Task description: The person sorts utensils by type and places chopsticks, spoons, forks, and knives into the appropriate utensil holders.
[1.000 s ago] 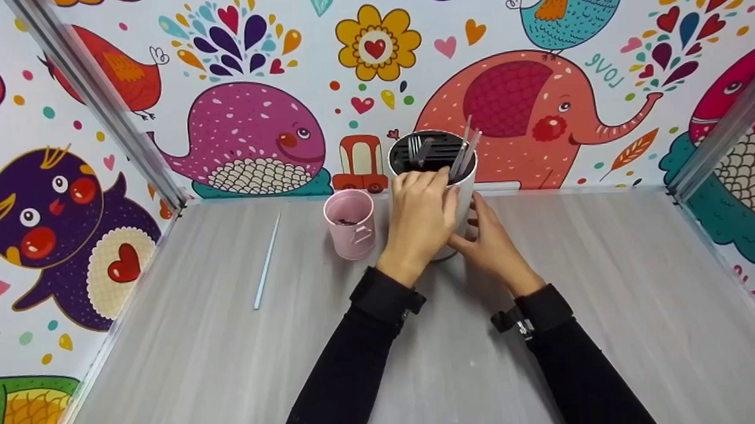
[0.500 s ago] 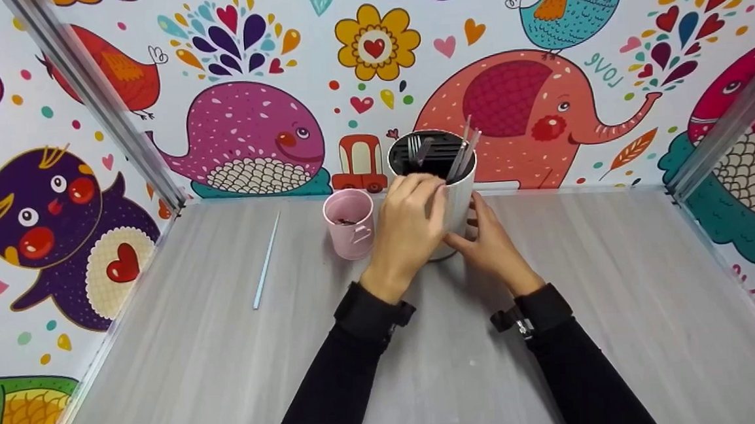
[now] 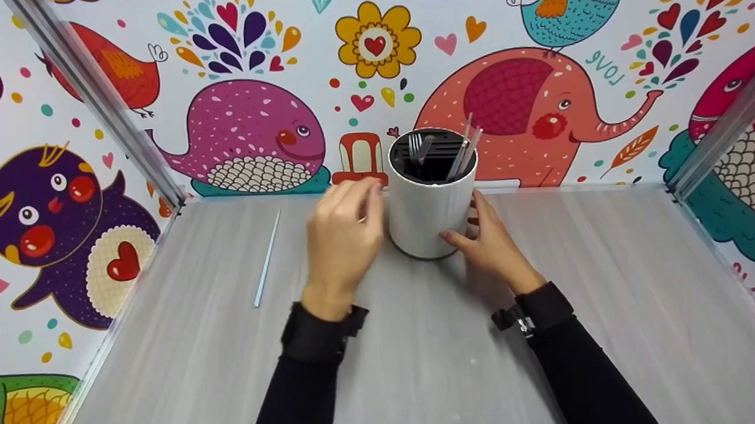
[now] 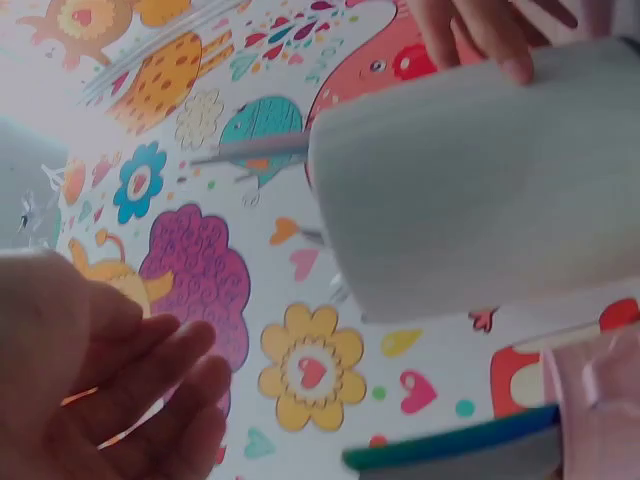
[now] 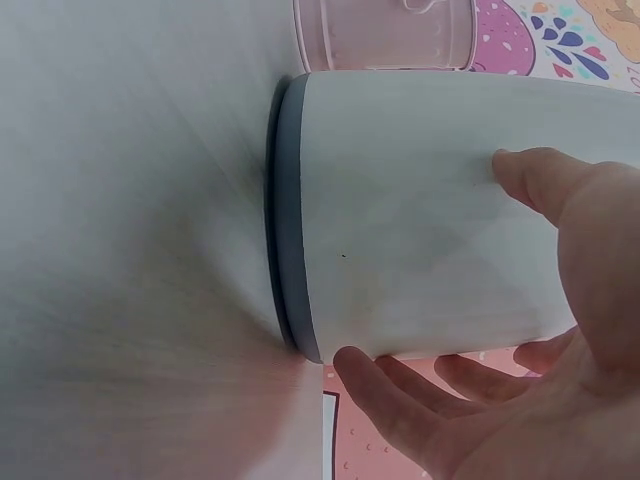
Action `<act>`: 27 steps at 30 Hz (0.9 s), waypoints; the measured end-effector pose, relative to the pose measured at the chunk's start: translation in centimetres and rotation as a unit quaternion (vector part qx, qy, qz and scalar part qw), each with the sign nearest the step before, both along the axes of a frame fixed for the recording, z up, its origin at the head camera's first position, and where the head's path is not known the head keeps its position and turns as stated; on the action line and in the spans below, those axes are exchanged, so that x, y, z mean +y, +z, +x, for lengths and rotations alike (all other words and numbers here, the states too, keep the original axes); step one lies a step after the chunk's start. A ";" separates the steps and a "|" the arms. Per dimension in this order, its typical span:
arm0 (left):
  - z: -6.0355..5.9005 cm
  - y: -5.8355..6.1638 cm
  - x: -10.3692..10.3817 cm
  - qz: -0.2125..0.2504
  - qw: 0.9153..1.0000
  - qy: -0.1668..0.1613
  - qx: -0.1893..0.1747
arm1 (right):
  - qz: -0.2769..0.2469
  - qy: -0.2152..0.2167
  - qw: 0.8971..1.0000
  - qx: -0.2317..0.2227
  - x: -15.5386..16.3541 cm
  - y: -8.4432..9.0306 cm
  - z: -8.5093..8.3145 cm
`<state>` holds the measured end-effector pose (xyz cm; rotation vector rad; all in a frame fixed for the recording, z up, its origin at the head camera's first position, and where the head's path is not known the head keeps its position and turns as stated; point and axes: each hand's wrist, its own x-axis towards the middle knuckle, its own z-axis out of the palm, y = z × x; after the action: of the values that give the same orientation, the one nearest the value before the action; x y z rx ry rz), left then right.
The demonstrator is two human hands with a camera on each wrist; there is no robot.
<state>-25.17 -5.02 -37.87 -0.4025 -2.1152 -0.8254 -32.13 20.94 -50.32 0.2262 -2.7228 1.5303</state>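
Pulled back from the white holder (image 3: 431, 210) since a second ago, the left hand (image 3: 341, 235) now hovers just to that holder's left, off its wall, where earlier it lay across the front of it. Its grip is apart: the left wrist view shows the fingers (image 4: 150, 400) loosely spread and holding nothing. The right hand (image 3: 492, 244) has stayed where it was, thumb and fingers cupped round the holder's right side; the right wrist view shows the thumb (image 5: 545, 180) pressed on the white wall and the other fingers (image 5: 400, 400) reaching under it.

One white holder stands upright on the grey table (image 3: 557, 358), near the back wall and about the middle of its width, with a dark band at its base (image 5: 285, 220). Its black insert carries several pieces of cutlery (image 3: 462, 151), among them one fork (image 3: 415, 145); the exact number cannot be told.

One pink cup (image 5: 385, 35) stands just beside the holder; the head view hides it behind the left hand, and both wrist views catch only part of it. One pale straw (image 3: 266, 261) lies flat on the table, well apart to the left of both hands. Two black sleeves (image 3: 297, 400) cover the arms to the wrists. Cartoon wallpaper (image 3: 248, 134) lines three sides.
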 end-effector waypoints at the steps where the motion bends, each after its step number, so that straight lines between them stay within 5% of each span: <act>1: 0.1 0.2 -0.6 0.008 1.000 0.005 -0.001 | -0.001 0.000 1.000 0.001 0.0 0.0 0.0; 6: 0.0 0.6 -4.3 0.041 0.996 0.071 -0.019 | -0.004 -0.001 1.000 0.001 -0.2 -0.2 -0.2; 10: -1.2 -0.5 -7.9 0.049 0.983 0.156 -0.089 | -0.005 -0.001 1.000 -0.001 -0.1 -0.2 -0.1; 17: -3.9 -5.5 -13.4 0.031 0.930 0.246 -0.273 | -0.001 -0.004 1.000 -0.009 -0.1 0.0 -0.1; 22: -4.9 -9.0 -15.5 -0.011 0.892 0.233 -0.387 | 0.002 -0.002 1.000 0.004 -0.1 0.1 -0.3; 27: -4.8 -11.1 -16.3 -0.033 0.861 0.205 -0.465 | 0.001 -0.001 1.000 0.007 0.0 0.0 -0.1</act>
<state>-29.96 -21.27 -48.96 0.5366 -2.9555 -0.7589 -32.26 20.94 -50.36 0.2323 -2.7119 1.5204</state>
